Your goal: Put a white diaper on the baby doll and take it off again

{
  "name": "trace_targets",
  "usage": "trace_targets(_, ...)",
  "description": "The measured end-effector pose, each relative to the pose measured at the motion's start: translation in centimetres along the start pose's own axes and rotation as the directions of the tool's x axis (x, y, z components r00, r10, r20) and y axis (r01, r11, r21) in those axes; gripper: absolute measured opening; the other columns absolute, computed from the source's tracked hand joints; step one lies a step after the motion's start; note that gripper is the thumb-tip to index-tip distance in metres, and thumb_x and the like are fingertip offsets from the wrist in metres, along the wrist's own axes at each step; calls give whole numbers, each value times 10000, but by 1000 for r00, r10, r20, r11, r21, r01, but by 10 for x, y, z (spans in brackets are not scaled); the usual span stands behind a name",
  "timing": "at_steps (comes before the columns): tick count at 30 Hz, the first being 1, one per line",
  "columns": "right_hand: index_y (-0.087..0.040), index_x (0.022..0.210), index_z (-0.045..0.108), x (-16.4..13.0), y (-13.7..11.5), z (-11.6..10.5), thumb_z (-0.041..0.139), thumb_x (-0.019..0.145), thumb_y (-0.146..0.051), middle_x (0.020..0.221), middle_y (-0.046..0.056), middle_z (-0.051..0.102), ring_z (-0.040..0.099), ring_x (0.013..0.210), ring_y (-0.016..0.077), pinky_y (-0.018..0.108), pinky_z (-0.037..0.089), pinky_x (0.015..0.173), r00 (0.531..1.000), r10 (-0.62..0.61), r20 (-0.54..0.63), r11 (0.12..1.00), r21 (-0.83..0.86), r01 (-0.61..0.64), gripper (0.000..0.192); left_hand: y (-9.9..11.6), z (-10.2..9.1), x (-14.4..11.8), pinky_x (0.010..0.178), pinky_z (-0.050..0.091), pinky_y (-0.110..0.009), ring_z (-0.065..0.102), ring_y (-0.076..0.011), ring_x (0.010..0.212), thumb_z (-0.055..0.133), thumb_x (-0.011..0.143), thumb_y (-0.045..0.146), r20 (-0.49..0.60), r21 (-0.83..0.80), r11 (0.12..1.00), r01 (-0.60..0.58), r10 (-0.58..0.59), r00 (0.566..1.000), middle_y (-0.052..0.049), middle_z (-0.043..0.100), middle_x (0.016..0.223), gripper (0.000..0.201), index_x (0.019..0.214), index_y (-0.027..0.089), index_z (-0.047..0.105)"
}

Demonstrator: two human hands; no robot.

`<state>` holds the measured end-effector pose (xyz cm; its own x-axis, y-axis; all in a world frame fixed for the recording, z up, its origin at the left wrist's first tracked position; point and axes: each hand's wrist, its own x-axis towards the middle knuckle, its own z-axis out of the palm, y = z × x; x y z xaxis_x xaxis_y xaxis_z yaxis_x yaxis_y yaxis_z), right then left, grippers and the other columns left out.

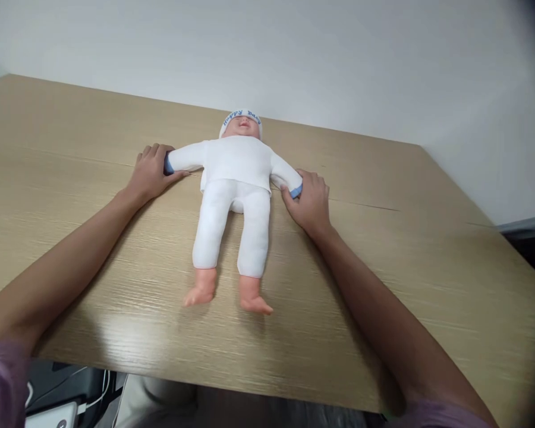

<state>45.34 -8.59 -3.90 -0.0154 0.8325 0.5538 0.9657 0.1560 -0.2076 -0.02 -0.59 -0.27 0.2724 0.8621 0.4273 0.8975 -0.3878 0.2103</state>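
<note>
Doll held flat on the bench by both cuffs.
Left hand (pixel 150 173) and right hand (pixel 311 200): fingers curled closed around the blue cuffs of the doll (pixel 234 178), centre frame, on the bench (pixel 428 267).

White-clad baby doll (pixel 234 196) lies face-up, arms spread, on table.

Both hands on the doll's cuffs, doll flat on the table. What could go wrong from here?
1. The left hand and right hand grip only the blue cuffs of the doll; a pull might stretch or slide the white sleeves instead of moving the body.
2. The soft legs lie loose on the table; on a lift they would likely dangle and swing.
3. The feet point toward the near table edge, so dragging it that way could tip them over.
</note>
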Motion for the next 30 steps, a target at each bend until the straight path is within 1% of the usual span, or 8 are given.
trace_targets(11,-177,1689,567,2,1,-2,589,1128,-447,1468,216,716,582,1327,399,553,460,1162,993,111,46,994,2,-111,623,-1,-2,-8,1197,388,-590,537,-481,1396,634,1037,816,-36,-24,997,73,-74,997,-241,683,1478,838,1612,206,663)
trace_targets(16,-92,1758,430,-23,-26,-17,657,1054,-373,1593,284,603,515,1448,412,581,460,1218,973,229,27,973,18,-229,791,32,-6,-33,1259,363,-642,449,-517,1523,794,978,633,-166,-145,979,145,-169,972,-305,537,1660,905,1684,126,539)
trace_targets(19,-116,1729,447,-53,-62,-43,624,1061,-410,1638,272,589,500,1502,407,620,421,1277,975,224,-7,969,107,-222,751,72,-30,-60,1290,369,-637,490,-465,1528,720,1034,461,-228,-233,971,52,-107,968,-278,582,1627,693,1619,121,573)
trace_targets(23,-219,1631,555,-137,-125,-116,566,1126,-414,1531,204,692,624,1407,372,640,498,1235,971,143,-192,951,297,-82,542,140,-81,-162,1228,455,-594,642,-361,1405,620,1111,366,-345,-328,898,-293,175,922,-156,728,1474,430,1525,255,636)
trace_targets(25,-288,1559,617,-205,-151,-154,590,1129,-337,1371,142,769,717,1245,331,571,609,1101,958,65,-279,928,369,45,433,169,-98,-242,1046,554,-537,737,-322,1122,638,1108,341,-394,-412,707,-575,431,812,-111,800,1230,336,1439,311,689)
trace_targets(28,-299,1390,718,-314,-171,-184,568,1126,-277,1023,57,809,765,882,247,399,667,772,869,-293,-399,817,368,444,304,196,-92,-363,739,570,-395,694,-231,744,690,1074,492,-381,-453,525,-721,617,688,2,770,873,133,1115,393,767)
trace_targets(29,-308,1315,748,-346,-173,-184,552,1129,-266,934,32,793,741,763,218,358,639,669,836,-394,-382,761,375,529,274,200,-82,-394,702,550,-384,671,-226,709,656,1089,446,-326,-513,513,-688,625,709,-10,750,822,148,1062,339,755)
trace_targets(30,-305,1270,758,-374,-173,-179,562,1121,-252,900,25,789,732,715,208,345,621,628,852,-423,-309,749,410,521,252,202,-69,-419,710,548,-387,671,-235,721,621,1101,404,-188,-589,595,-547,558,808,-27,742,812,170,1030,303,737)
